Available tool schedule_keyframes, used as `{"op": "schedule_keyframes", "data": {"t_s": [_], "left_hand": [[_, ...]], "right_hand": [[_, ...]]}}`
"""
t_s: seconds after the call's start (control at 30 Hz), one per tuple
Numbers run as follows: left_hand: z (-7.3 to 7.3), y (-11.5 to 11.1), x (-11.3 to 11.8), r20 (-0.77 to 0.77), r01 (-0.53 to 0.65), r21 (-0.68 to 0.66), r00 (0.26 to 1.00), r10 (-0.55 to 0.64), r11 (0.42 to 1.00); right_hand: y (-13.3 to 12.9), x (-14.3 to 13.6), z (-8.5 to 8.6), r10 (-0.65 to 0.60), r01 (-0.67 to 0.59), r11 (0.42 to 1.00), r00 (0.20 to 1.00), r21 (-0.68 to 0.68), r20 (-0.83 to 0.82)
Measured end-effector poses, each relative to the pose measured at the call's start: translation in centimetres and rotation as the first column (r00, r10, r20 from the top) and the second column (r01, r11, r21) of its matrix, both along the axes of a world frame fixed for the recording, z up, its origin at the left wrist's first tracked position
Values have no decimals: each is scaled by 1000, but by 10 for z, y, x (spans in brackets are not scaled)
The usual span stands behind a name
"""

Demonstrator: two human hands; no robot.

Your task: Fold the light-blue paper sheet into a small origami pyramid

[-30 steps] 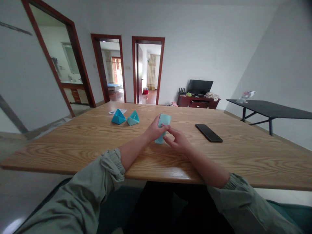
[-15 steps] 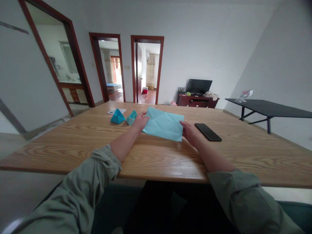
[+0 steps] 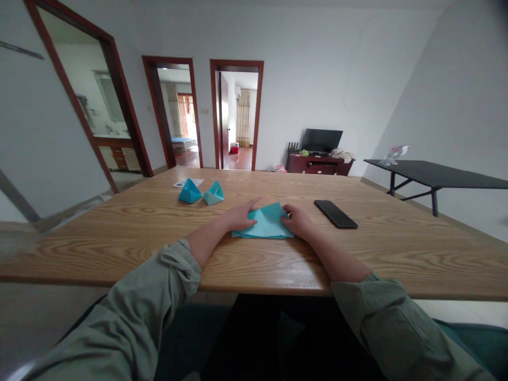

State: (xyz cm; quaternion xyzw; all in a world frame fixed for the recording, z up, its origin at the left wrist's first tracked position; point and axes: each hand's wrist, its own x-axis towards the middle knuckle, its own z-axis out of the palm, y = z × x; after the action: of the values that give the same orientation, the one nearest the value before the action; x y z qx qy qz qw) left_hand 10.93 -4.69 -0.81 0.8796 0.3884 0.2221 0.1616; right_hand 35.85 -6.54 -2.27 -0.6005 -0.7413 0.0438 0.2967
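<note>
A light blue sheet of paper (image 3: pixel 270 222), creased and partly folded, lies on the wooden table (image 3: pixel 159 248) between my hands. My left hand (image 3: pixel 241 217) rests on its left side, thumb and fingers apart. At the right edge, my right hand (image 3: pixel 296 219) has the paper between thumb and curled fingers. Two folded paper pieces stand to the left, a darker blue one (image 3: pixel 190 191) and a lighter one (image 3: pixel 214 193).
A black phone (image 3: pixel 335 214) lies right of my right hand. Behind the folded pieces is a flat printed card (image 3: pixel 179 183). Beyond the table stand a television (image 3: pixel 322 141) on a cabinet and a black table (image 3: pixel 436 173).
The paper has come down toward me onto the table and looks folded over, no longer a raised, spread rectangle. Both hands moved down with it, and my left hand shifted right.
</note>
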Motion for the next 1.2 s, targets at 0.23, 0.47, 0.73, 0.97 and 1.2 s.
{"op": "schedule_keyframes", "data": {"t_s": [0.23, 0.47, 0.73, 0.97, 1.2], "left_hand": [[-1, -7, 0, -284, 123, -113, 947, -151, 986], [2, -9, 3, -382, 120, -149, 908, -169, 982], [14, -16, -1, -343, 186, -124, 914, -218, 975], [21, -11, -15, -369, 184, -178, 898, -239, 967], [26, -7, -32, -382, 150, -190, 899, -214, 970]], "right_hand": [[-13, -6, 8, 95, -106, 994, 970, 38, 222], [-29, -24, 11, 372, -376, 924, 850, -65, 373], [-28, -18, 15, 470, -429, 881, 840, -198, 272], [-28, -9, 21, 465, -408, 870, 865, -277, 187], [-28, 3, 29, 420, -336, 852, 897, -402, 140]]}}
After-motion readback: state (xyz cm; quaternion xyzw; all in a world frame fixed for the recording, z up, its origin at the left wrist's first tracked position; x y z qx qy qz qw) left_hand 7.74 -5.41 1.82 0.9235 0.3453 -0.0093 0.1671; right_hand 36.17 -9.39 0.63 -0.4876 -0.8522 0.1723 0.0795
